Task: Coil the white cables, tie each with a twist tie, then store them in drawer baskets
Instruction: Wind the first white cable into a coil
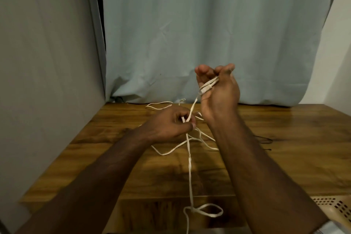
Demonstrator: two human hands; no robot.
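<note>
— Where's the white cable (190, 157) right now?

— Strung between both hands above the middle of the wooden bench (284, 167). The right hand (220, 93) is raised, its fingers (204, 74) curled round a few turns of cable with the connector end lying across them. From there the cable slants down to the left hand (171, 125).

— And the left?

— Lower, fingers closed together, pinching the strand — it drops from there past the bench's front edge and ends in a small loop. More slack lies in loose tangles on the bench toward the back edge, beneath the hands.

— Anything else?

— A perforated basket (334, 207) at the front right corner, and a pale curtain (209, 24) behind.
</note>
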